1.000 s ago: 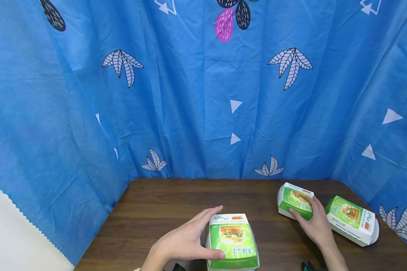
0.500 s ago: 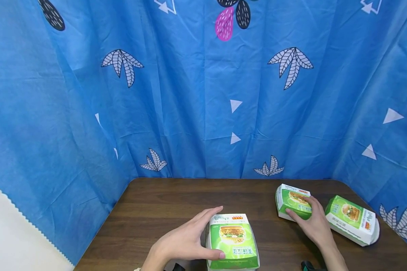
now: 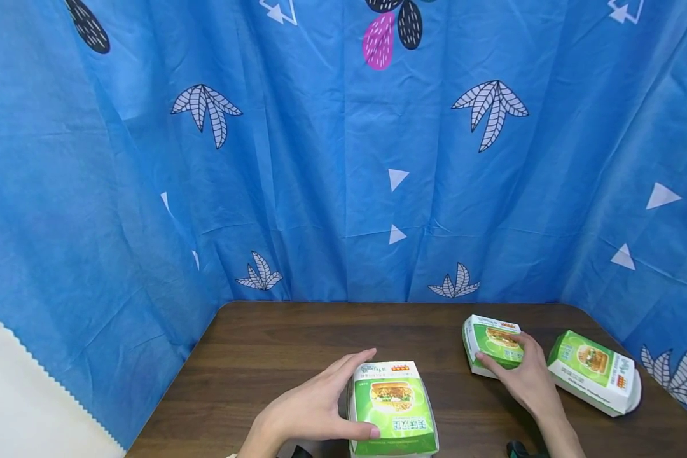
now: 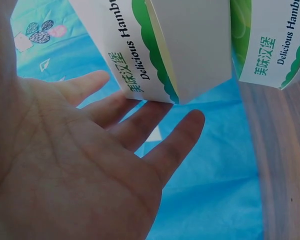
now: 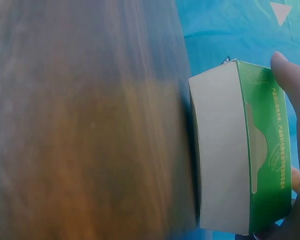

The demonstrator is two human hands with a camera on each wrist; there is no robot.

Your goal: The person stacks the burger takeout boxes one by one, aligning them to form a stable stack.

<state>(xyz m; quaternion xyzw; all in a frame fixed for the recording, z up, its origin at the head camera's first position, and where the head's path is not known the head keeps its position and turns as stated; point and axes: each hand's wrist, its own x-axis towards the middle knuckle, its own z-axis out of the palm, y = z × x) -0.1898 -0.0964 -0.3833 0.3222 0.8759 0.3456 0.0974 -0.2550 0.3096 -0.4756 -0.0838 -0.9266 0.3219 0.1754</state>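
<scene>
My left hand point(image 3: 315, 404) spans the left side of a green-and-white burger box point(image 3: 392, 407) at the table's near middle. Its thumb lies at the near edge and its fingers reach round the far side. In the left wrist view, some fingertips of that hand point(image 4: 100, 150) pass behind the box's white wall point(image 4: 195, 45). My right hand point(image 3: 529, 378) holds a second burger box point(image 3: 492, 337) at the back right, thumb on the near side, fingers over the right side. The right wrist view shows this box point(image 5: 225, 150) beside the thumb; the other fingers are mostly hidden.
A third burger box point(image 3: 595, 372) sits near the table's right edge, just right of my right hand. The dark wooden table point(image 3: 263, 337) is bordered by a blue patterned curtain point(image 3: 320, 191). A white cloth point(image 3: 23, 394) shows at far left.
My right hand and its burger box have shifted slightly left and nearer, and the box has turned a little. My left hand and its box stay in place.
</scene>
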